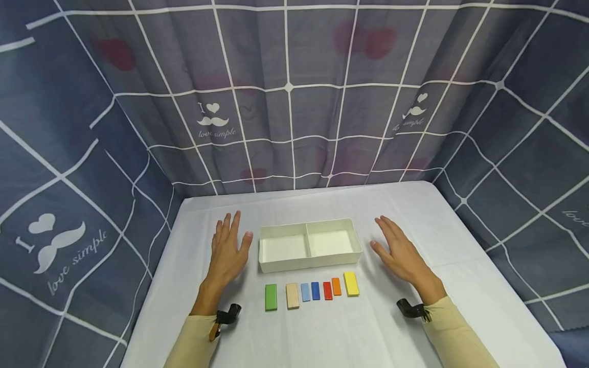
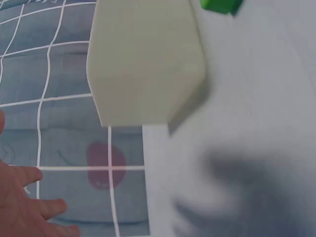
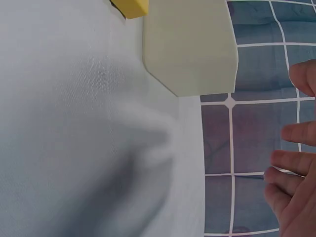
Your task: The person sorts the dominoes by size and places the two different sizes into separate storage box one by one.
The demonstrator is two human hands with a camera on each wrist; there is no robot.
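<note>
A cream two-compartment box [image 1: 294, 264] stands between the hands, its bare floor showing on both sides of the divider. To its left my left hand [image 1: 228, 255] hovers with straight fingers and holds nothing. My right hand [image 1: 404, 255] mirrors it on the other side, fingers extended, also holding nothing. In front of the box lies a row of blocks: green [image 1: 271, 297], tan wooden [image 1: 292, 296], light blue [image 1: 306, 292], dark blue [image 1: 315, 291], red [image 1: 327, 291], orange [image 1: 336, 286] and yellow [image 1: 351, 284]. Both wrist views show the box's outer end close by.
A white cloth covers the table [image 1: 331, 337]. Dark grey-blue checked curtains [image 1: 257, 117] hang behind it and along both sides, close to the table's edges. Each wrist wears a black camera mount, such as the left mount [image 1: 228, 314].
</note>
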